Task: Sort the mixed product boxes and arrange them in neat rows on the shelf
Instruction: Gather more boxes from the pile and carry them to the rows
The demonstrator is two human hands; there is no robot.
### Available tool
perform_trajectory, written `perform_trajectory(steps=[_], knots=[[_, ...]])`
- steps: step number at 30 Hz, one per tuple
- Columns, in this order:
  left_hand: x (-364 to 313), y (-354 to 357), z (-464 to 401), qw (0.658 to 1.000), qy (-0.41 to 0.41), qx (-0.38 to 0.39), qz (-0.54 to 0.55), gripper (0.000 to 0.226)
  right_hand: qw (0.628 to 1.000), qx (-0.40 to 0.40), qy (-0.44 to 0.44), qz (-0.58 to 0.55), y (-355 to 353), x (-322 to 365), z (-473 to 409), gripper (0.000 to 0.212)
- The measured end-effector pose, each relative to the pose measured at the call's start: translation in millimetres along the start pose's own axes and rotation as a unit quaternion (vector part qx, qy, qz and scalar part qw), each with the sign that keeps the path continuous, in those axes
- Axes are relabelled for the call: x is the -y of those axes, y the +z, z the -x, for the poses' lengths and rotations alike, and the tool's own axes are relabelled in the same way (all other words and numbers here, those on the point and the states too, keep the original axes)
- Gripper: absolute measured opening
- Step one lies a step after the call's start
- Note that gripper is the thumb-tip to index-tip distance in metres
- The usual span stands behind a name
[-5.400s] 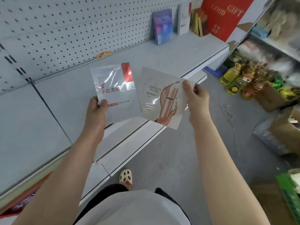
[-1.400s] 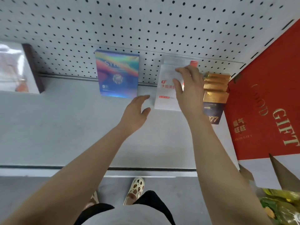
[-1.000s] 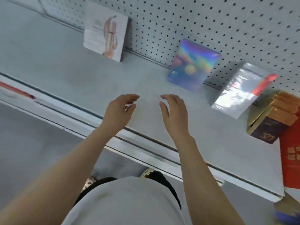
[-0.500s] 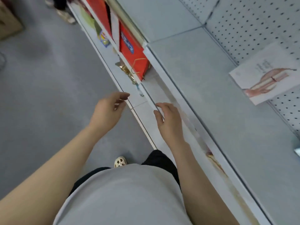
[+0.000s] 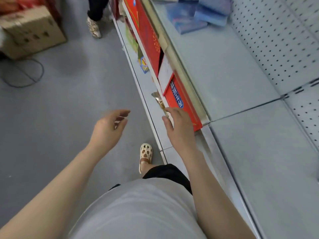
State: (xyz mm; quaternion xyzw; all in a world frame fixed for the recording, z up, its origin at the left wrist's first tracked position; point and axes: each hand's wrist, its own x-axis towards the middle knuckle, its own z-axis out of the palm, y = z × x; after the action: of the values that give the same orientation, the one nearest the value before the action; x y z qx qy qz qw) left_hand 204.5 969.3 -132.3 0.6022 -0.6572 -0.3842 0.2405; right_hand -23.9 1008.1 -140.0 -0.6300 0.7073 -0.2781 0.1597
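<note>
Both hands [image 5: 110, 125], empty since placing the packets, now hang over the aisle beside the shelf [image 5: 224, 69].

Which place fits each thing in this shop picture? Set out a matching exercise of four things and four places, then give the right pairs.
Things:
1. blue boxes
2. cardboard box
3. red gift box
4. cream sandal

Places:
A. on the floor, far left
B. lower shelf, under the upper shelf's edge
C. far end of the upper shelf
D. on the foot beside the shelf base

Pairs: 1-C, 2-A, 3-B, 4-D
</note>
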Motion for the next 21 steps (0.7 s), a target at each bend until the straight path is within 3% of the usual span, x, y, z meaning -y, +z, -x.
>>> perform_trajectory(steps=[6,12,18,21], knots=[[-49.3,-24.4,-157.4,0.998,0.049,0.006,-0.026,0.028,0.997,-0.076,0.001,0.024,-28.2,-6.1,-169.5,0.03],[-80.2,-40.8,-293.4,0.992,0.12,0.032,-0.022,0.034,0.986,-0.13,0.073,0.078,-48.5,-33.8,-310.1,0.041],[-95.6,-55.4,-439.2,0.966,0.235,0.093,-0.061,0.038,0.958,-0.17,0.179,0.145,-63.6,-62.1,-438.9,0.063],[-115.4,-70.4,-504.3,0.945,0.288,0.113,-0.102,0.038,0.933,-0.147,0.277,0.174,-62.7,-70.7,-492.4,0.088]])
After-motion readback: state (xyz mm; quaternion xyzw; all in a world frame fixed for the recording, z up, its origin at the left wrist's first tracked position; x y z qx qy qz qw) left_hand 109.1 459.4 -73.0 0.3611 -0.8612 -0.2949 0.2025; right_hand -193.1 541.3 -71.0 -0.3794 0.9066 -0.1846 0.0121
